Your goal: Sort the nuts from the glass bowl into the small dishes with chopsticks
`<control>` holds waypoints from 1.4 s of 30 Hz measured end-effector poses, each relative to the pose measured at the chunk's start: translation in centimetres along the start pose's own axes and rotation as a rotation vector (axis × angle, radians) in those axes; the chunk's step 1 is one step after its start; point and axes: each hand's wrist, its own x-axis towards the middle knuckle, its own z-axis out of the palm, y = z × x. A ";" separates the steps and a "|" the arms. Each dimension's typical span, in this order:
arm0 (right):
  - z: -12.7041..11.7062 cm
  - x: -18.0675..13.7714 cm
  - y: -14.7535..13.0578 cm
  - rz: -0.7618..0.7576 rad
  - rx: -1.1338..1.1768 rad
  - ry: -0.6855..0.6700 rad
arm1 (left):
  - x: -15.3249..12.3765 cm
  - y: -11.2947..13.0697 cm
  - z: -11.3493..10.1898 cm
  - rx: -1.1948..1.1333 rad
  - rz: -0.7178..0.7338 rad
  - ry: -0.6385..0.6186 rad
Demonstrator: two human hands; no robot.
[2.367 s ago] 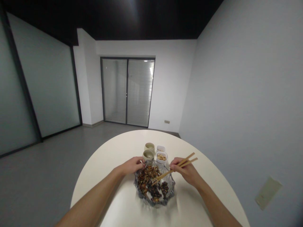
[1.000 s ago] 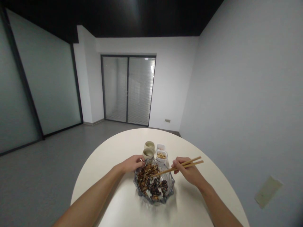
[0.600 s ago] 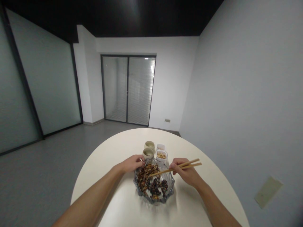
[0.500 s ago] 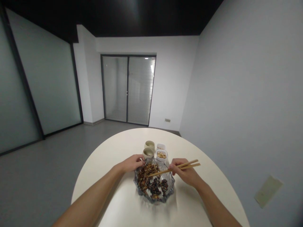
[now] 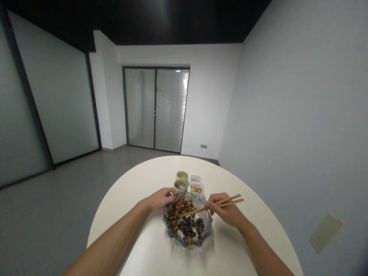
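Observation:
A scalloped glass bowl (image 5: 209, 224) stands near the middle of the table. Long brown striped seeds (image 5: 178, 210), which look like sunflower seeds, fill its left side. Glossy dark, rounded pieces (image 5: 188, 228) lie toward the front and right. My left hand (image 5: 163, 198) grips the bowl's far left rim, its fingertips partly hidden. In my right hand (image 5: 221, 207) is a pair of wooden chopsticks (image 5: 230, 200), held over the right rim. Their tips reach down among the seeds in the bowl's middle; whether a piece is between them is too small to tell.
Two pale green cups (image 5: 180, 186) stand just behind the bowl. Beside them are two small white dishes, the nearer dish (image 5: 200, 194) with light tan pieces in it. All rest on a round white table (image 5: 138, 253). A wall (image 5: 287, 115) runs along the right.
The chopstick tips have shifted slightly to the right and down within the bowl. My left hand has stayed on the rim.

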 end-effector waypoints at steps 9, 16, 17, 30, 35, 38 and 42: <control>-0.5 -0.2 0.6 0.041 0.015 0.072 | -0.2 0.2 -0.1 0.001 0.029 0.008; -0.7 -0.2 0.1 -0.001 -0.016 0.029 | -0.2 -0.2 -0.1 -0.032 0.002 -0.014; -0.7 -0.2 0.0 -0.007 -0.021 0.024 | -0.1 -0.3 -0.1 -0.032 0.001 -0.015; -0.5 -0.2 -0.1 -0.071 -0.013 0.000 | -0.1 0.0 -0.1 -0.032 0.018 -0.007; -0.5 -0.1 -0.5 -0.081 -0.007 -0.012 | -0.1 0.2 -0.2 -0.037 0.014 -0.010; -0.5 -0.1 -0.5 -0.075 -0.012 -0.003 | -0.1 0.2 -0.2 -0.026 0.027 -0.002; -0.7 -0.3 -0.2 -0.058 -0.005 0.020 | -0.1 -0.2 -0.1 -0.011 0.026 -0.001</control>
